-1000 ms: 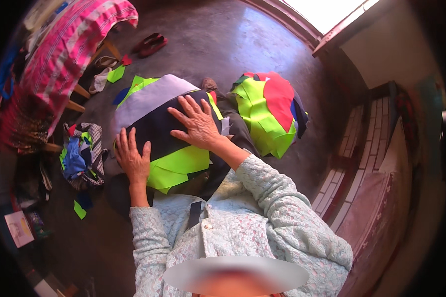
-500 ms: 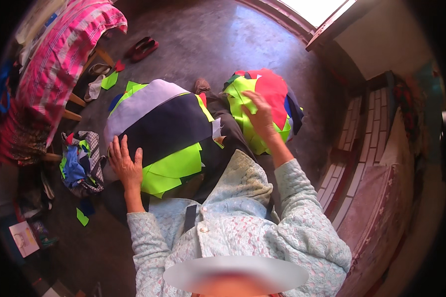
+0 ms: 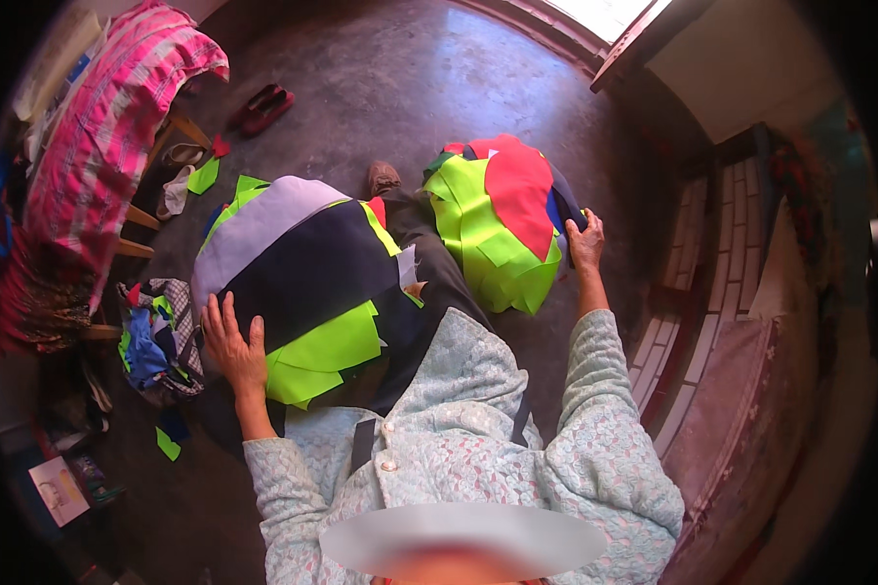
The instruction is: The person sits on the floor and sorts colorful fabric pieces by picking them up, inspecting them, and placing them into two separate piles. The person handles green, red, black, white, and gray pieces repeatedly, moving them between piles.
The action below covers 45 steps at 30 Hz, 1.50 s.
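Observation:
A large rounded heap of cloth pieces, with lavender [image 3: 273, 210], navy [image 3: 312, 255] and neon yellow-green [image 3: 327, 351] layers on top, lies at the left over my lap. My left hand [image 3: 236, 353] rests at its near left edge, fingers spread. Right of my dark trouser leg [image 3: 424, 244] stands a second heap, covered by yellow-green cloth [image 3: 468, 214] and a red piece [image 3: 519, 200]. At that heap's right side, my right hand [image 3: 587, 246] has its thumb and fingers closed around the edge of a navy cloth piece [image 3: 568, 200].
Left of me, a patterned bag [image 3: 180, 375] holds mixed scraps. A pink checked cloth [image 3: 117, 127] drapes over wooden-legged furniture. Dark red shoes [image 3: 261, 109] and a green scrap [image 3: 203, 176] lie on the floor [image 3: 361, 88]. White-tiled ledges [image 3: 707, 283] run along the right.
My right hand has moved from the yellow-green cloth across to the right heap's right side, onto the navy piece. My left hand stays at the left heap. The view has shifted slightly.

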Available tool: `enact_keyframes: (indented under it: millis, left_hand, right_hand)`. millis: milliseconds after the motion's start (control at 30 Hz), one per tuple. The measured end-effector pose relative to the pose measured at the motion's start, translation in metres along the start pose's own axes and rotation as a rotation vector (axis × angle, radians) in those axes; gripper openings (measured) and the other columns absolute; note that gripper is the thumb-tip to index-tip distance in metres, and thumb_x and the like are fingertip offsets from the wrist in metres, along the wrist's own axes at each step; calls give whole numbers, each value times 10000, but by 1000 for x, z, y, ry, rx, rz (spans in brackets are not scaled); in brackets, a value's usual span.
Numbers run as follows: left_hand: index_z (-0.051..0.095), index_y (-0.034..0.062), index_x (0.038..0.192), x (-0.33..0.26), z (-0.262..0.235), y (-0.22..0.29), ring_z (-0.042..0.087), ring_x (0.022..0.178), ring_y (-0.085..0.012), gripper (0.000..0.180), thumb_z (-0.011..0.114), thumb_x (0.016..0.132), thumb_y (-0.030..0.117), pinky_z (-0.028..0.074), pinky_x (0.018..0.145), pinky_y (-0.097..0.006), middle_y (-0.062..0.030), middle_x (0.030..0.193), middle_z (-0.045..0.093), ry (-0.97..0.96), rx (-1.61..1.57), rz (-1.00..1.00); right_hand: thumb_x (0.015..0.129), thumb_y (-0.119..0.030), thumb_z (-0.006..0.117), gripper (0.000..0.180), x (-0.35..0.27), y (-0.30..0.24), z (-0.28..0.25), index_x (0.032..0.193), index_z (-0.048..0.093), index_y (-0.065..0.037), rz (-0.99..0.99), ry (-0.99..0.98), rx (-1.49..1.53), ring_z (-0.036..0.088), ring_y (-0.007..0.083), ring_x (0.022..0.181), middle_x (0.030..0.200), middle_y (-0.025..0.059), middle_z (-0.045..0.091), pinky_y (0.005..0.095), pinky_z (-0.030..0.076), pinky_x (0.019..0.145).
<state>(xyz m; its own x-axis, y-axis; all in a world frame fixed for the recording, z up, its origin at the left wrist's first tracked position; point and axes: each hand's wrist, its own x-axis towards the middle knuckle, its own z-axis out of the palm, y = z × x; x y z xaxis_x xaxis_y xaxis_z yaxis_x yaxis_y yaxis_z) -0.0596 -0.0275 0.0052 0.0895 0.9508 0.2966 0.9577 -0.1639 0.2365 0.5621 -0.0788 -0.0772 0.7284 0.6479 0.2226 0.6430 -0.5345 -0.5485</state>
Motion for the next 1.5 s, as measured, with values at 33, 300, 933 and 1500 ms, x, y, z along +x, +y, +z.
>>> enact_keyframes:
  millis: [33, 300, 933, 1500]
  left_hand:
    - [432, 128, 1426, 0, 0, -1, 273, 1413, -371, 557, 508, 951, 409, 247, 1123, -486, -137, 1517, 340, -4, 2, -1]
    - [459, 135, 1405, 1, 3, -4, 302, 1390, -391, 570, 538, 923, 430, 252, 1122, -491, -135, 1504, 360, 8, -32, 0]
    - [467, 135, 1397, -1, 2, -2, 322, 1373, -393, 559, 543, 921, 418, 264, 1116, -490, -132, 1497, 371, 42, -5, 4]
    - [510, 54, 1326, 6, -13, 11, 390, 1295, -400, 665, 654, 830, 473, 298, 1061, -522, -211, 1401, 431, 110, -88, -34]
  right_hand:
    - [786, -203, 734, 531, 3, 0, 2, 1259, 569, -27, 1, -13, -24, 547, 344, 1178, 1259, 180, 572, 401, 447, 1002]
    - [816, -217, 702, 348, 11, 21, 11, 1133, 664, -77, -1, -53, -129, 637, 329, 1021, 1078, 151, 664, 403, 499, 906]
    - [965, -166, 589, 154, 68, -12, -41, 987, 545, -21, -52, 348, 552, 548, 141, 830, 900, 44, 575, 290, 467, 793]
    - [1012, -181, 478, 310, 13, -281, -167, 1245, 553, 10, -463, -515, 1541, 634, 225, 1032, 1124, 114, 648, 339, 520, 892]
